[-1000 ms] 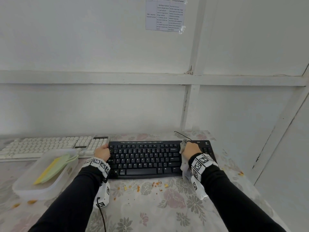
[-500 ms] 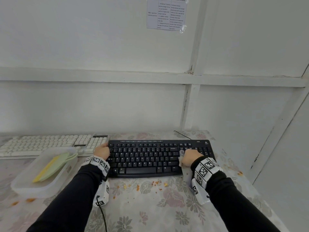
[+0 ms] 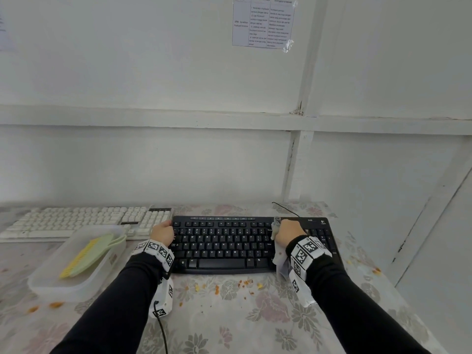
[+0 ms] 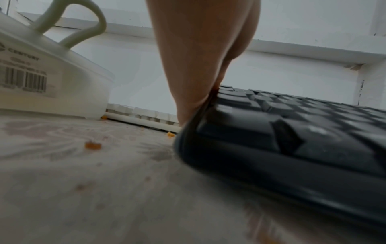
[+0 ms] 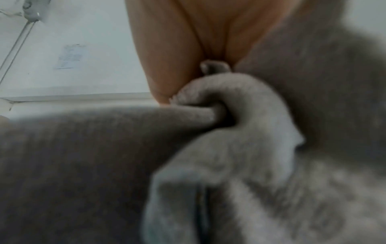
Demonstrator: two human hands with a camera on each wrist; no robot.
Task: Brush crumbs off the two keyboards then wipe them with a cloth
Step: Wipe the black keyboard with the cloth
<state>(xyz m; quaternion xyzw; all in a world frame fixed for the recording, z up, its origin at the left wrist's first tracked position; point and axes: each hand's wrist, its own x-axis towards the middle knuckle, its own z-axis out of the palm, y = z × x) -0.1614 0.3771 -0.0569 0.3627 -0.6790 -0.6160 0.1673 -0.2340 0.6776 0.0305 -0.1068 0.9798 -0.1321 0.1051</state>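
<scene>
Keyboards (image 3: 224, 244) flanked a tub (image 3: 76, 284) holding a brush (image 3: 88, 254); left hand (image 3: 162, 232) gripped the black one's edge, right hand (image 3: 287, 233) clutched cloth (image 5: 208, 148), wrist-view only.

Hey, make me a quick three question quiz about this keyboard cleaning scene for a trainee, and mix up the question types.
1. True or false: the right hand holds the grey wiping cloth on the black computer keyboard.
2. Where is the pale green hand brush with yellow bristles? A) in the left hand; B) in the translucent plastic tub; C) on the white computer keyboard.
3. Fill in: orange crumbs lie on the floral ____ in front of the black keyboard.

Key: 1 true; 2 B; 3 tablecloth.
</scene>
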